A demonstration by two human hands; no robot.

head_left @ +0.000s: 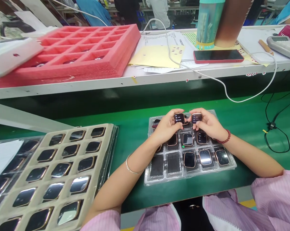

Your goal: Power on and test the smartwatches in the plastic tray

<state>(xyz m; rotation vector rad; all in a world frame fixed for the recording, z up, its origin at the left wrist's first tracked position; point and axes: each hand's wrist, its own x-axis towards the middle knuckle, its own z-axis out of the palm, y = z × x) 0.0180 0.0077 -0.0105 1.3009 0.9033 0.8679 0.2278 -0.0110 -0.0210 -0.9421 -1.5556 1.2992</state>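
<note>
Fingers (177,127) of the left hand (164,129) are pinched round one lit watch face (179,118); by the right hand (210,126), a second watch face (196,118), also lit, is gripped between thumb and fingers. Both are held near each other, above the far row of a clear tray (156,165) where more are seated. A beige tray (46,173) of dark-screened units is placed to the left.

On the white shelf (159,78), a phone (218,56) lay before a teal-lidded container (208,27), a grey calculator (284,47) farther right.
</note>
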